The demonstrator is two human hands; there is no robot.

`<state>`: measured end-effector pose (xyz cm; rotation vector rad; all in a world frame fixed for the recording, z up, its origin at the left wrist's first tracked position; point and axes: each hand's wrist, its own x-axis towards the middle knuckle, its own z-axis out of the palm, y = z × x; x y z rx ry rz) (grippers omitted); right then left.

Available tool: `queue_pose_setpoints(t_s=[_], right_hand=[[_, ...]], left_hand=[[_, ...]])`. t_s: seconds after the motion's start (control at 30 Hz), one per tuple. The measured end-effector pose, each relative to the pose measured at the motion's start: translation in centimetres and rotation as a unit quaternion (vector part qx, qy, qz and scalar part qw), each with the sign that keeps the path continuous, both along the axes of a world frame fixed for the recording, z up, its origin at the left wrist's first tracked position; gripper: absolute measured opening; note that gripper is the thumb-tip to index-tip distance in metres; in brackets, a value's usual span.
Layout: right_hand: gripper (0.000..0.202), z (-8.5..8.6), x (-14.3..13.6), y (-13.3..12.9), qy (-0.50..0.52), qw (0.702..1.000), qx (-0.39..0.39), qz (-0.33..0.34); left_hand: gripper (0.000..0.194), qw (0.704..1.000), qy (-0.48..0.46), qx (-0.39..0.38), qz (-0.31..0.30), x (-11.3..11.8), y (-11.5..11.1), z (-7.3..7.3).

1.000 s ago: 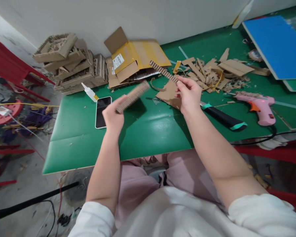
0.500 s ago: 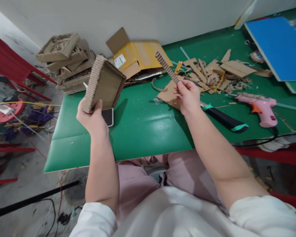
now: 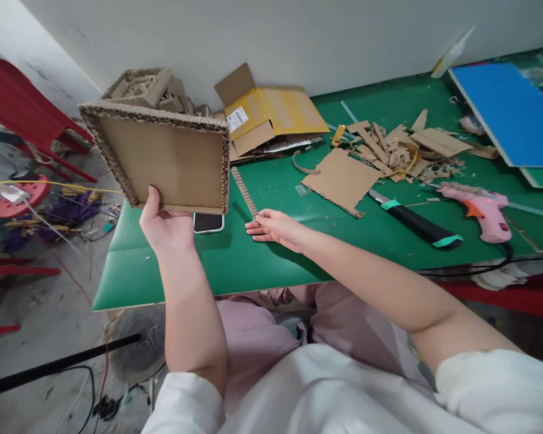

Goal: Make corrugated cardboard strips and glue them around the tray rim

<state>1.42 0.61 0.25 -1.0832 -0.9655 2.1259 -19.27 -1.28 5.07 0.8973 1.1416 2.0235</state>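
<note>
My left hand (image 3: 167, 226) grips the lower edge of a shallow square cardboard tray (image 3: 167, 157), thumb on its inner face. The tray is raised above the green table (image 3: 298, 253), its open side facing me, with corrugated strips along its edges. Between the thumb and fingers of my right hand (image 3: 274, 229) is one end of a narrow corrugated strip (image 3: 244, 190), which points up and to the left, right of the tray. A phone (image 3: 209, 223) lies on the table between the two hands, partly covered by the tray.
Stacked cardboard trays (image 3: 138, 87) and a yellow box (image 3: 285, 111) stand by the wall. Rightward lie a cardboard square (image 3: 341, 178), scraps (image 3: 393, 147), a black-handled knife (image 3: 420, 224), a pink glue gun (image 3: 491, 211) and a blue board (image 3: 511, 114).
My left hand has turned the tray so its inside faces me. My right hand has moved left and down with the strip, uncovering the cardboard square and the knife's blade.
</note>
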Motion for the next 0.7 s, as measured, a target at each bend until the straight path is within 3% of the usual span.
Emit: queue_pose_setpoints(t_s=[0.1, 0.27, 0.37, 0.5, 0.7], right_hand=[[0.013, -0.7, -0.9, 3.3, -0.011, 0.997, 0.028, -0.066], [0.013, -0.7, 1.3, 9.7, -0.054, 0.961, 0.132, -0.237], [0.011, -0.8, 1.3, 9.6, -0.056, 0.958, 0.172, -0.222], [0.014, -1.3, 0.8, 7.7, -0.089, 0.958, 0.204, -0.180], [0.004, 0.2, 4.6, 7.7, -0.165, 0.895, 0.310, -0.275]], left_hand=[[0.009, 1.000, -0.023, -0.008, 0.000, 0.1, -0.4, 0.2], [0.017, 0.993, -0.104, -0.045, 0.027, 0.0, -0.4, 0.3], [0.028, 0.988, -0.135, -0.061, 0.033, 0.7, 0.0, 0.1], [0.036, 0.992, -0.103, -0.074, -0.004, 2.3, 0.6, -0.7], [0.052, 0.981, -0.042, -0.162, -0.097, 5.2, 1.3, -2.3]])
